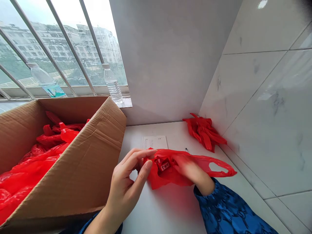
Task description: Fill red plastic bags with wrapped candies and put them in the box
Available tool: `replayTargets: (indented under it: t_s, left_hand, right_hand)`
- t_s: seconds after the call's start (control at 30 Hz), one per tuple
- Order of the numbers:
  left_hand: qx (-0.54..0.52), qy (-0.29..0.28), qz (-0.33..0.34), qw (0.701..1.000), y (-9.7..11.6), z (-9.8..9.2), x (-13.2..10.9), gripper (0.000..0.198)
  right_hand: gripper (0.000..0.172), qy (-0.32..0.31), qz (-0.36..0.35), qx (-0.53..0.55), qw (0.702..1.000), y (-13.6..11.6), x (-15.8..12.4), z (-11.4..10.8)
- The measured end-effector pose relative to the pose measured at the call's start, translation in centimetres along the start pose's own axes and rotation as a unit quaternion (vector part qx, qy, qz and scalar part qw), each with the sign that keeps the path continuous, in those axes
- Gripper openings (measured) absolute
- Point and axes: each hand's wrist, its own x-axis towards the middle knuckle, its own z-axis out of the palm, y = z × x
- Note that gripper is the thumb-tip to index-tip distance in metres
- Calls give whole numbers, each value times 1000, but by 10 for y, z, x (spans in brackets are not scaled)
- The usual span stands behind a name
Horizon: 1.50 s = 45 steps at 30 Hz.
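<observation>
A red plastic bag (156, 182) is held up over the white tabletop, its mouth facing me and a looped handle stretching to the right. My left hand (126, 182) grips the bag's left rim, index finger along the top edge and thumb lower down. Inside the bag lies a small dark red packet (164, 165) with printed characters. My right hand (188, 169) reaches into the bag from the right; motion smears it and the red film covers its fingers, so what it holds cannot be seen.
An open cardboard box (97, 156) with red plastic bags (36, 169) stands at left. A crumpled red bag (204, 131) lies by the tiled wall. Behind the held bag are a printed sheet (156, 142) and a pen (186, 149). Two bottles (113, 83) (46, 79) stand by the barred window.
</observation>
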Motion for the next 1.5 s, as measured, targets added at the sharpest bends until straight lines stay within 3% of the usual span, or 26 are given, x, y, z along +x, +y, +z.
replayTargets:
  t_s: [0.2,0.27,0.4,0.5,0.57,0.67,0.8,0.87,0.93,1.0,1.07,1.17,1.23,1.3,1.4,1.5]
  left_hand:
    - [-12,28,46,998,2,-5,-2,30]
    - [-13,28,51,998,1,-6,-2,31]
    - [4,39,60,997,1,-6,0,21]
    - [37,45,54,997,3,-5,2,12]
    - [75,31,41,996,4,-4,3,24]
    - [172,-24,19,985,3,-6,5,47]
    - [333,-58,-2,941,-4,-21,1,60]
    - [385,-84,-41,918,-5,-32,-3,43]
    - [393,-126,-80,907,0,-41,-5,28]
    - [357,-138,-83,920,8,-46,-4,39]
    - [277,-98,-44,955,17,-47,-1,41]
    - [116,24,18,993,23,-40,6,24]
    - [8,79,8,997,19,-32,9,11]
    - [-92,70,-42,992,11,-21,10,16]
    - [-185,-14,-113,976,-2,-1,9,37]
    - [-229,-92,-141,959,-14,17,7,40]
  right_hand:
    - [26,-33,18,-60,997,-25,-8,-35]
    - [25,-15,6,-69,997,-32,-14,-43]
    - [33,127,-101,-73,984,-41,-44,-66]
    - [27,288,-140,-150,935,-38,-72,-89]
    - [29,342,-113,-222,906,-28,-89,-100]
    - [45,295,-4,-271,916,-4,-108,-106]
    - [44,188,100,-222,952,15,-122,-109]
    - [42,171,94,-170,966,12,-122,-116]
    - [37,154,43,-85,983,4,-114,-124]
    - [32,136,-32,51,989,-5,-99,-128]
    - [30,134,-95,239,957,-14,-78,-124]
    - [26,152,-128,510,837,-28,-49,-100]
    - [18,156,-134,600,773,-38,-35,-80]
    - [14,140,-115,628,757,-48,-28,-62]
    - [42,79,-68,575,811,-59,-27,-46]
    - [65,34,-77,468,880,-64,-27,-38]
